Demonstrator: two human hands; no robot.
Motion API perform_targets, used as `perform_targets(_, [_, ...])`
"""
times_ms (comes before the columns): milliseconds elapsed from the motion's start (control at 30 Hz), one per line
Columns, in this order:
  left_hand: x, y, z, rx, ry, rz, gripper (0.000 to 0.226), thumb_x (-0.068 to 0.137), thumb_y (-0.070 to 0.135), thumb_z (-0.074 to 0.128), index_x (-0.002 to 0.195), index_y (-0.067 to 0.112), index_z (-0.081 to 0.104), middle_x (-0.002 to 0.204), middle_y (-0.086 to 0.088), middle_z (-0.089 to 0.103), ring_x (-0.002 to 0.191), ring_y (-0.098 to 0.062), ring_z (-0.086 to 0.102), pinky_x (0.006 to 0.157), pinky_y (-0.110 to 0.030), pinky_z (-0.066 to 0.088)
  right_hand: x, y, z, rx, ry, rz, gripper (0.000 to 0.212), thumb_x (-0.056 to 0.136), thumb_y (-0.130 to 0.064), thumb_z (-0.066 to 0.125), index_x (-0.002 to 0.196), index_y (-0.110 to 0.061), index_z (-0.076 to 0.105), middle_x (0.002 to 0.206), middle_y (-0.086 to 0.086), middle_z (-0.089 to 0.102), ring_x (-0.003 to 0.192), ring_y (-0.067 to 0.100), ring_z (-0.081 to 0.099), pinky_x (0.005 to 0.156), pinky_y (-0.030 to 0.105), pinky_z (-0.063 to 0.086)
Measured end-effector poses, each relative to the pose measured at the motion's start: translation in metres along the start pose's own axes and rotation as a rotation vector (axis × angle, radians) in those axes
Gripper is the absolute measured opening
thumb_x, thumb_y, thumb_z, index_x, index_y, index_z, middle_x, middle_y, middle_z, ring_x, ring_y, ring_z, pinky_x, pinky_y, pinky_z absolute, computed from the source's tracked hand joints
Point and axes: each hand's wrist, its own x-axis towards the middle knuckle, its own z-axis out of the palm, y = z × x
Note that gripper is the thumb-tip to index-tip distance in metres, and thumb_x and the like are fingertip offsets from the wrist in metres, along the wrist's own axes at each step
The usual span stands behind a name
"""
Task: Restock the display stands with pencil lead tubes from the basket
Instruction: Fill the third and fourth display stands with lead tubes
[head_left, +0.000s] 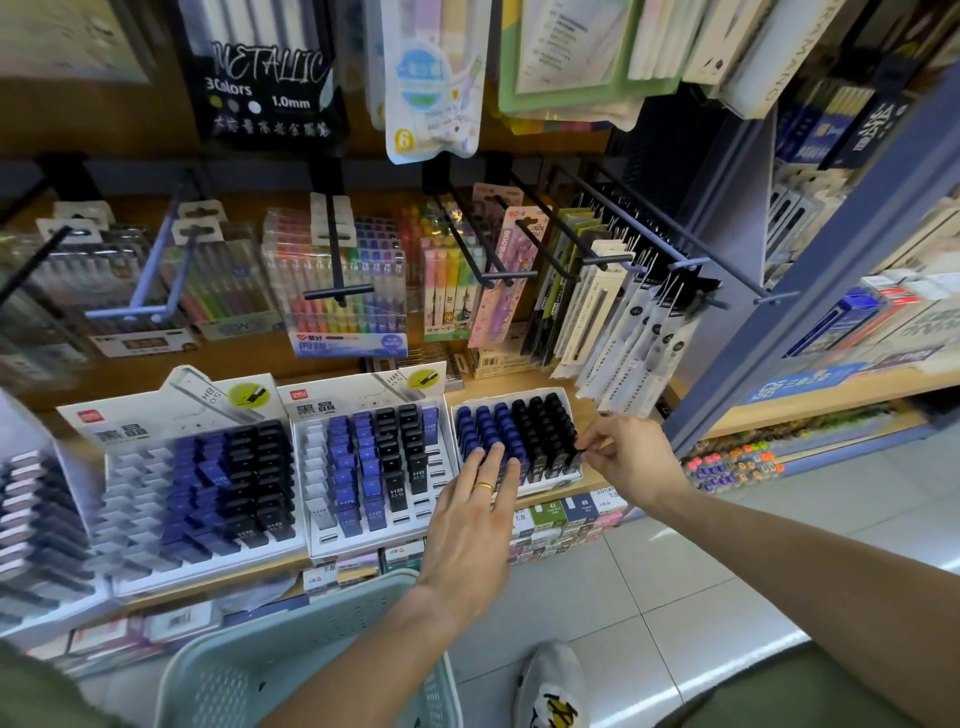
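- Far left: a stand (31, 525) of grey and dark tubes, partly cut off by the frame edge.
- Left stand (202, 499): white card box, grey, blue and black tubes in rows, nearly full.
- Middle stand (374, 467): same make; blue and black tubes fill the middle columns, with bare slots at its left side and front right.
- Basket (270, 660): pale green, low in the frame under my left forearm, in front of the shelf. I cannot see what lies in it.
- My left hand (470, 525): fingers straight and spread a little, nothing gripped. The fingertips (500, 451) rest on the tops of the blue tubes (485, 426) at the front of the right stand. Gold ring (484, 487) on one finger.
- Right stand (517, 441): white tray, blue tubes to the left, black tubes (545, 428) to the right, packed tight, standing upright.
- My right hand (631, 457): fingers curled in, thumb and forefinger pinching at the front right corner of the tray, right at the outermost black tubes. Something dark sits between the tips; whether it is a tube I hold or one already seated, I cannot tell.
- Hanging pen packs (337, 291) on pegs above the stands; floor and my shoe (553, 686) below right.
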Motion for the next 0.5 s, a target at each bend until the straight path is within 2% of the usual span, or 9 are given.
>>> perform_targets(67, [0.0,-0.001,0.002,-0.002,-0.014,0.006,0.101,0.088,-0.002,0.061,0.163,0.017,-0.003,0.171,-0.007,-0.009,0.157,-0.026,-0.01,0.129,-0.042,0.007,-0.001,0.001,0.002,-0.013,-0.005,0.023,0.019,0.088,-0.004,0.07,0.095,-0.021,0.074,0.085,-0.011,0.068,0.076,0.01,0.066,0.079,0.032,0.058])
perform_targets(167, [0.003,-0.006,0.003,-0.056,-0.015,0.025,0.102,0.087,-0.003,0.062,0.163,0.021,-0.001,0.171,-0.004,-0.011,0.157,-0.023,-0.011,0.128,-0.042,0.013,0.001,-0.002,-0.002,-0.06,-0.034,0.018,0.02,0.087,-0.008,0.071,0.101,-0.023,0.072,0.087,-0.01,0.07,0.077,0.011,0.065,0.078,0.034,0.058])
perform_targets(233, [0.001,-0.01,-0.002,-0.109,0.011,0.056,0.101,0.086,-0.006,0.061,0.164,0.024,0.003,0.17,-0.001,-0.013,0.157,-0.02,-0.011,0.128,-0.039,0.014,0.002,-0.007,-0.008,-0.136,-0.048,0.014,0.026,0.086,-0.018,0.073,0.109,-0.028,0.065,0.09,-0.012,0.071,0.082,0.014,0.067,0.074,0.034,0.058])
perform_targets(300, [-0.007,-0.02,-0.008,-0.116,0.031,0.103,0.098,0.085,-0.012,0.056,0.163,0.025,0.01,0.171,0.002,-0.009,0.157,-0.017,-0.007,0.127,-0.035,0.015,0.001,-0.015,-0.012,-0.263,-0.046,0.046,0.039,0.085,-0.033,0.073,0.116,-0.031,0.051,0.091,-0.01,0.069,0.083,0.021,0.067,0.068,0.035,0.057])
perform_targets(333, [-0.014,-0.028,-0.011,-0.113,0.038,0.115,0.097,0.084,-0.014,0.054,0.163,0.025,0.014,0.171,0.003,-0.005,0.157,-0.016,-0.003,0.126,-0.035,0.017,-0.001,-0.018,-0.013,-0.34,-0.041,0.067,0.046,0.084,-0.038,0.073,0.119,-0.029,0.045,0.091,-0.006,0.068,0.081,0.025,0.066,0.066,0.037,0.057])
perform_targets(400, [-0.033,-0.048,-0.019,-0.093,0.038,0.116,0.091,0.083,-0.015,0.053,0.16,0.024,0.023,0.169,0.0,0.01,0.156,-0.019,0.011,0.124,-0.037,0.026,-0.006,-0.026,-0.013,-0.459,-0.024,0.088,0.051,0.085,-0.037,0.071,0.122,-0.023,0.039,0.09,0.003,0.068,0.077,0.031,0.065,0.063,0.039,0.056])
perform_targets(500, [-0.067,-0.086,-0.031,-0.085,-0.002,0.058,0.074,0.086,-0.01,0.052,0.152,0.021,0.041,0.157,-0.003,0.039,0.142,-0.021,0.04,0.117,-0.036,0.039,-0.017,-0.046,-0.015,-0.486,0.019,0.009,0.038,0.086,-0.028,0.067,0.113,-0.018,0.043,0.085,0.007,0.065,0.072,0.033,0.063,0.056,0.035,0.05])
